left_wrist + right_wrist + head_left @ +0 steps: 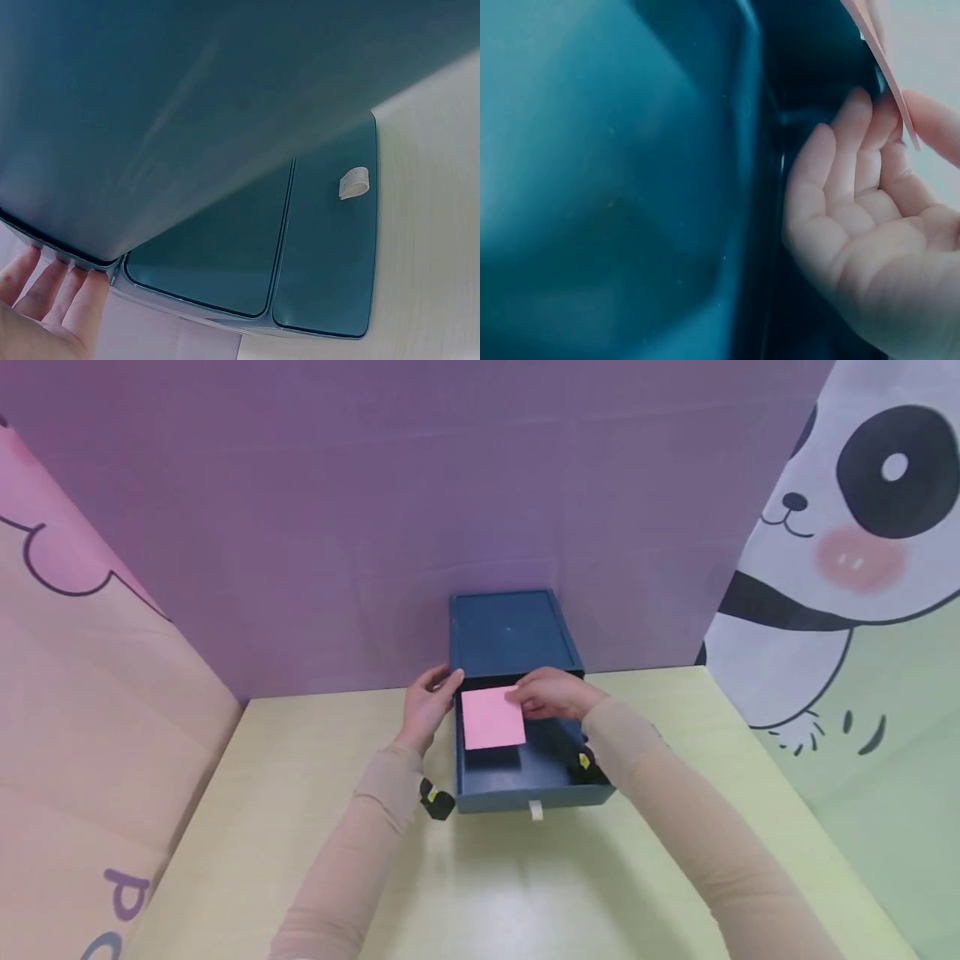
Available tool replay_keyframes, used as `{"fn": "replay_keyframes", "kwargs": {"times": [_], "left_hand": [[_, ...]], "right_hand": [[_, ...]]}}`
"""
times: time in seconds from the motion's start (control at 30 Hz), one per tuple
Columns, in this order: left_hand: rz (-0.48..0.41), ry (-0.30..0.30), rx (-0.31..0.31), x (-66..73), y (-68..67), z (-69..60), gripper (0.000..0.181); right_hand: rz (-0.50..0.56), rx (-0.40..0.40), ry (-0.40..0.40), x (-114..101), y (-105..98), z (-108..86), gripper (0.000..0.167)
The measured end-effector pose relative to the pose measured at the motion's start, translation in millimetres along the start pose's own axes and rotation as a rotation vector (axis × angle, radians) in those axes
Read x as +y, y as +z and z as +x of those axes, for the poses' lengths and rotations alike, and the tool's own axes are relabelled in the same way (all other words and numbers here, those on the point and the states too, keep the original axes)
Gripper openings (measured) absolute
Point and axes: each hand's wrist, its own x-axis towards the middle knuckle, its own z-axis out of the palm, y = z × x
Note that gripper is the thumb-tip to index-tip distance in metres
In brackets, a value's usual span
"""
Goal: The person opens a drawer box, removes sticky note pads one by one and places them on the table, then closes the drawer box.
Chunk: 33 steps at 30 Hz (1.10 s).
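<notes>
A dark blue drawer box stands at the back of the table, its drawer pulled out toward me. Over the drawer's left part, my right hand pinches a square pink sticky note pad by its right corner. The right wrist view shows the pad edge-on between thumb and fingers, the other fingers loosely bent. My left hand is at the left side of the box near the drawer opening. In the left wrist view, the fairly straight fingers touch the box's edge.
A white pull tab sticks out from the drawer front. Black wrist cameras hang under both forearms. The pale wooden table extends around the box, with a purple cloth wall behind and printed cloths at both sides.
</notes>
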Motion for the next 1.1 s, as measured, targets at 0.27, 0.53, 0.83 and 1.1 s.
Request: {"fn": "replay_keyframes", "kwargs": {"times": [0.27,0.53,0.83,1.1], "left_hand": [[-0.011,0.006,-0.012,0.4,2.0,2.6,0.052],[-0.018,0.004,-0.003,0.6,0.4,3.9,0.052],[-0.020,0.002,-0.003,-3.5,1.8,6.2,0.053],[-0.036,0.024,-0.022,-2.1,-2.5,3.9,0.051]], "right_hand": [[0.041,-0.009,-0.056,3.0,-12.3,-7.7,0.037],[0.055,-0.020,-0.111,-3.3,-19.6,-16.5,0.038],[0.036,-0.050,-0.153,-5.2,-37.7,-30.4,0.037],[0.051,-0.030,-0.145,4.9,-60.5,-35.4,0.022]]}}
